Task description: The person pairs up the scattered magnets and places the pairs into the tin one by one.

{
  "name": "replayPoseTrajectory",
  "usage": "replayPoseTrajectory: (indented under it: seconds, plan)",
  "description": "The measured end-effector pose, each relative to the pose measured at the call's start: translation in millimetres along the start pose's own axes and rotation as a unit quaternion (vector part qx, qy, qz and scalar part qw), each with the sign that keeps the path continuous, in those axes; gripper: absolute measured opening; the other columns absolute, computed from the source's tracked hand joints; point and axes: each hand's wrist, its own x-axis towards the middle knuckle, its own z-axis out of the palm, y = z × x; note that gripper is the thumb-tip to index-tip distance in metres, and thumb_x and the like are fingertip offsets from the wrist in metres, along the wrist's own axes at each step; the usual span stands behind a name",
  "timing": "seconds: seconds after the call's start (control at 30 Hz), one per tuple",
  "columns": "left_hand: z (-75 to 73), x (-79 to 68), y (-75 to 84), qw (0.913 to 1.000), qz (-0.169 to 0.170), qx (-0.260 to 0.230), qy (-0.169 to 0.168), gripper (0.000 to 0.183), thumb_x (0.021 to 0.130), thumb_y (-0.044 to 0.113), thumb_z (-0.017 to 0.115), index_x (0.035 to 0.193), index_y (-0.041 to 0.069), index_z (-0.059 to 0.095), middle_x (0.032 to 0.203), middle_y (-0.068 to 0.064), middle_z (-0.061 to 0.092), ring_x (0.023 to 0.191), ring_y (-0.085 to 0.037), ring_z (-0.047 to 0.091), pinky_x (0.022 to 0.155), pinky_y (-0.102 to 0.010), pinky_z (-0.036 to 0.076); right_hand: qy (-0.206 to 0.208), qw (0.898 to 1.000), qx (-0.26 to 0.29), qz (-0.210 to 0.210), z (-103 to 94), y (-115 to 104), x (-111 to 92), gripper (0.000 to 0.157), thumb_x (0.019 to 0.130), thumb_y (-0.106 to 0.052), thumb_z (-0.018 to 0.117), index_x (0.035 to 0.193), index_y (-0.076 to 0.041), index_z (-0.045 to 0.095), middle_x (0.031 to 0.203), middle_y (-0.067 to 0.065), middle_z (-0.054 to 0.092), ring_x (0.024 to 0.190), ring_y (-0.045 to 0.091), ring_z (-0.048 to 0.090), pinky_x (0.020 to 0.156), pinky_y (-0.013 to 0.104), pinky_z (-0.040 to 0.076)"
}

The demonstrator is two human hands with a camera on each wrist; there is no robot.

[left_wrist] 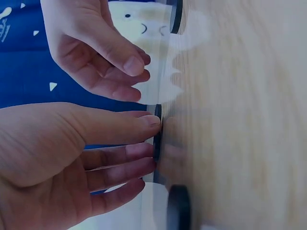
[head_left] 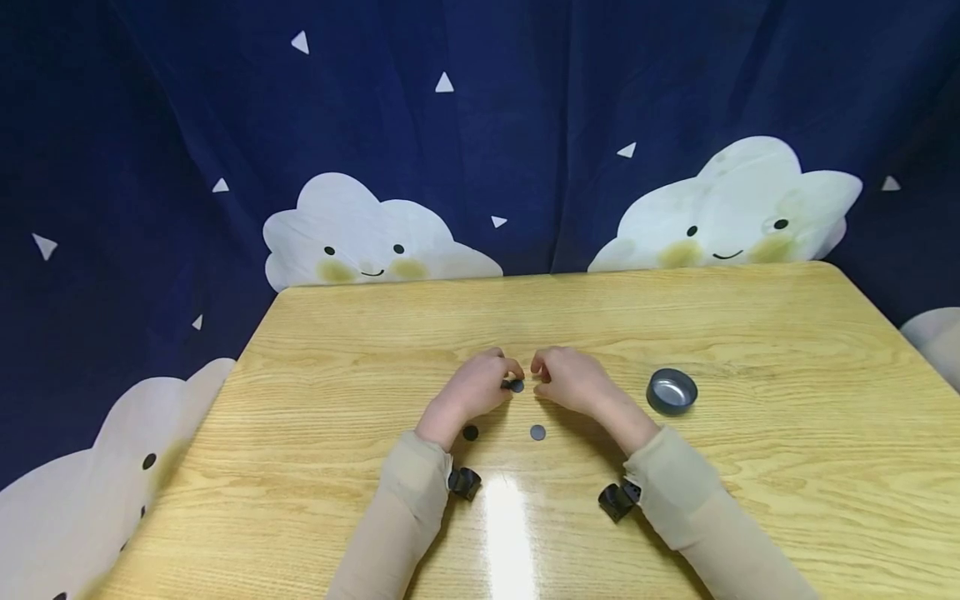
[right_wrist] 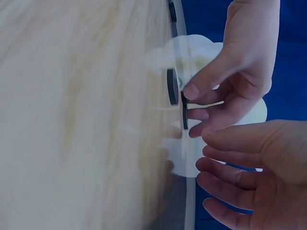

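On a wood-grain table [head_left: 360,350], a person's left hand [head_left: 477,385] is pinching a thin, round, dark-gray disc [head_left: 517,387] by its rim; beside it, the right hand [head_left: 572,380] is hovering, loosely apart, while two matching discs [head_left: 537,432] are lying nearer the person.

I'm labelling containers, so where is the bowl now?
In the head view, the bowl sits on the table, to the right of the right hand.

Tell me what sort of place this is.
Probably an indoor tabletop recording spot, though the wider room is hidden: a dark blue fabric backdrop printed with smiling clouds hangs behind a wooden table, and small black devices show at the wrists.
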Motion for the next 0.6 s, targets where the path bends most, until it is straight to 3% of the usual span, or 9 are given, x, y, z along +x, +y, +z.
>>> replayPoseTrajectory:
  seconds: [0.6]
  plan:
    - [1.5,0.7,6.8,0.9996,-0.016,0.023,-0.009,0.024,0.082,0.009,0.065,0.105,0.015,0.067,0.096,-0.005,0.056,0.084,-0.018,0.057,0.074,-0.029,0.047,0.038,0.999,-0.001,0.009,-16.5,19,-24,0.026,0.081,-0.022,0.065,0.101,-0.005,0.064,0.089,0.007,0.063,0.080,0.022,0.060,0.071,0.040,0.047]
